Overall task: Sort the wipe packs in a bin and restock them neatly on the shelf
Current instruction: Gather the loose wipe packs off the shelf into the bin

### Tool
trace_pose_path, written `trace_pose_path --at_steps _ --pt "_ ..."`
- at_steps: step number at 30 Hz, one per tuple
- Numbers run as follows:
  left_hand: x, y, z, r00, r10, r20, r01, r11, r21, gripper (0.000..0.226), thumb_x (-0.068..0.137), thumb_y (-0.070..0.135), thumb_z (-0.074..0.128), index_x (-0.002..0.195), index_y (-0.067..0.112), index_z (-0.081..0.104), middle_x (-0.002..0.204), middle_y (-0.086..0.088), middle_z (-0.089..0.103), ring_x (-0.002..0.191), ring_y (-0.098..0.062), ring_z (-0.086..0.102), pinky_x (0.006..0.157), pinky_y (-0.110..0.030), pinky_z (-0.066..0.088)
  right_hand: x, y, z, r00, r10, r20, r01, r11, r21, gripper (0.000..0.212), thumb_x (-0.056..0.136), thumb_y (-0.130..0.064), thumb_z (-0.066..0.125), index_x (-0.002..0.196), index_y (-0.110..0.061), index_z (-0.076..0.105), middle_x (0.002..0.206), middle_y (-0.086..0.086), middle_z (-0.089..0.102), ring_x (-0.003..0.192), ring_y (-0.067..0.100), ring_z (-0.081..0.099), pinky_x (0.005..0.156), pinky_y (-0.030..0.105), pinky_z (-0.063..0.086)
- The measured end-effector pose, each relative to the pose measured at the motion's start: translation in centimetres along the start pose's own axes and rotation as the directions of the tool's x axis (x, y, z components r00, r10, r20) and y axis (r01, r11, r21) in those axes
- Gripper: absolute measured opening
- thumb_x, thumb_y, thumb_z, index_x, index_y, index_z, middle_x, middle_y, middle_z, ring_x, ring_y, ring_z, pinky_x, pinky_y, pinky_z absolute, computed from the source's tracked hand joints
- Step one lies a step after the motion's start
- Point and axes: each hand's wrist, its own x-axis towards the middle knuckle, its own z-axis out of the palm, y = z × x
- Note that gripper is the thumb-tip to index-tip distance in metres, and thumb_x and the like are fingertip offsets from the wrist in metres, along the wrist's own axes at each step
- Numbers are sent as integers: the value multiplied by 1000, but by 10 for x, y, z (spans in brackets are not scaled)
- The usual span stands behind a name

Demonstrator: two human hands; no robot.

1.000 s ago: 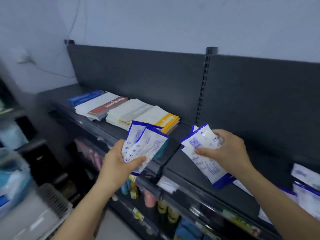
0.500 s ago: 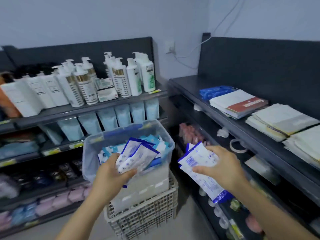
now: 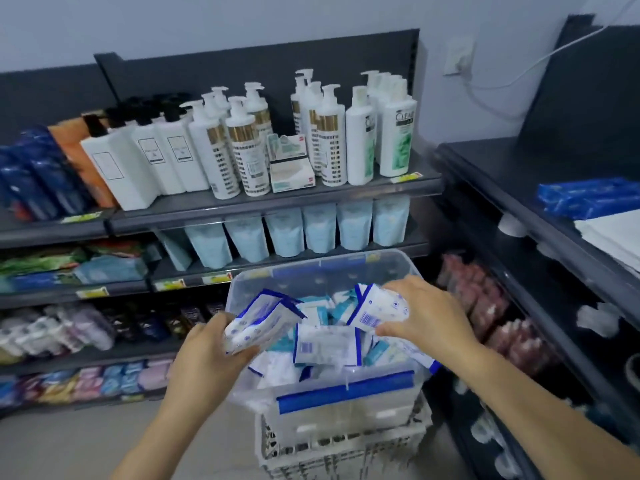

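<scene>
Nearest, a slatted crate [image 3: 346, 448] carries the clear bin [image 3: 349, 410], heaped with wipe packs [image 3: 327, 342]. Over it, the left hand [image 3: 207, 355] has its fingers [image 3: 216, 327] clenched round a small fan of them, and the right hand [image 3: 429, 317] grasps another by its edge. The packs look light, soft and slick-filmed. They would likely slide in a stack, so a grip across the flat middle or along a sealed end should hold best. Farther right, the dark shelf [image 3: 502, 174] already bears blue packets [image 3: 588, 199].
</scene>
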Motion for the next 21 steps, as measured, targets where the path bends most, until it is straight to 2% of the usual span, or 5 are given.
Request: trace_pose_path --at_steps 5,11,15,18,21 --pt "71 2 39 998 66 22 -69 962 264 32 71 28 81 91 25 56 74 9 43 70 -14 43 52 -23 30 86 13 28 989 -76 127 85 994 -67 61 74 -56 67 126 -33 46 117 -11 48 108 15 53 79 31 42" --pt "123 -13 71 979 200 32 -192 869 455 38 54 22 90 79 16 62 63 2 53 63 -25 54 48 -27 33 153 20 57 976 -175 133 193 971 -144 62 76 -48 69 130 -28 46 122 -7 50 115 17 49 83 30 41" --pt "130 -22 92 937 172 305 -309 817 486 51 62 40 84 105 26 62 106 11 62 97 -23 58 74 -36 48 158 22 85 942 -278 187 313 930 -195 65 49 -44 88 105 -19 67 96 -3 62 88 18 61 70 23 46" --pt "125 -31 103 846 54 530 -328 837 439 47 82 55 62 124 35 55 129 17 54 118 -11 48 96 -28 40 136 29 112 879 -203 432 263 961 -84 50 73 -49 71 113 -20 62 110 -2 59 107 19 53 84 26 38" --pt "126 -35 103 816 124 564 -370 862 347 38 86 52 58 120 35 58 125 15 58 114 -8 51 94 -24 42 112 36 111 921 -92 378 116 992 -43 42 83 -47 62 116 -21 62 113 -3 60 109 17 53 89 26 39"
